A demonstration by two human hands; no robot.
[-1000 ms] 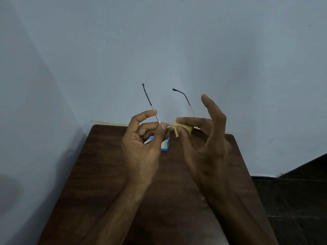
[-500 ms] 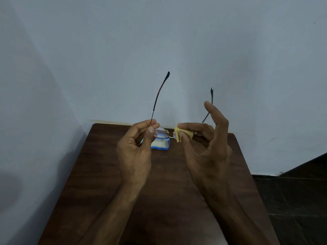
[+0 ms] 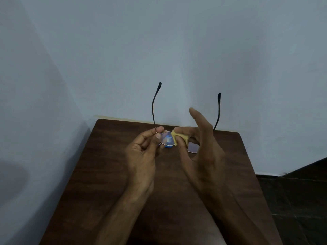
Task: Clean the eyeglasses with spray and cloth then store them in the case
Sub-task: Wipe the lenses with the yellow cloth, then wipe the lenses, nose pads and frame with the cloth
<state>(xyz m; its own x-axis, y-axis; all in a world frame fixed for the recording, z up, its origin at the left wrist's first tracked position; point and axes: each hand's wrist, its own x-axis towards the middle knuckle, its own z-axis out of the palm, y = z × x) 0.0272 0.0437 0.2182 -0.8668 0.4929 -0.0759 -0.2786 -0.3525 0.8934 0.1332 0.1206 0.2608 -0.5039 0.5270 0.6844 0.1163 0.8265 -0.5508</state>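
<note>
Glasses (image 3: 166, 138) hang in the air between my two hands, above the far part of the table (image 3: 106, 174), touching nothing but my fingers and the cloth (image 3: 180, 137). My left hand (image 3: 143, 156) pinches the frame at its outer corner, thumb and forefinger closed on the metal just where one temple (image 3: 153, 106) starts; the other fingers curl loosely behind. My right hand (image 3: 200, 156) grips the small yellow cloth, which is folded over the inner edge of the near lens (image 3: 164, 140), the one beside my left hand. My thumb is on my side of it and a finger on the far side, so the cloth sits squeezed against the glass. One finger of that hand stands up straight, free of everything. The second lens (image 3: 192, 148) shows lower down behind my right hand, partly hidden by it. Both temples are unfolded and rise away from me, their dark tips curving against the pale wall (image 3: 159, 50); the second temple (image 3: 218, 110) comes up from behind my right fingers. Just under the near lens I see a small blue thing (image 3: 169, 147) lying on the table near its far edge; I cannot tell what it is. Dark floor (image 3: 300, 200) shows to the right of the table.
</note>
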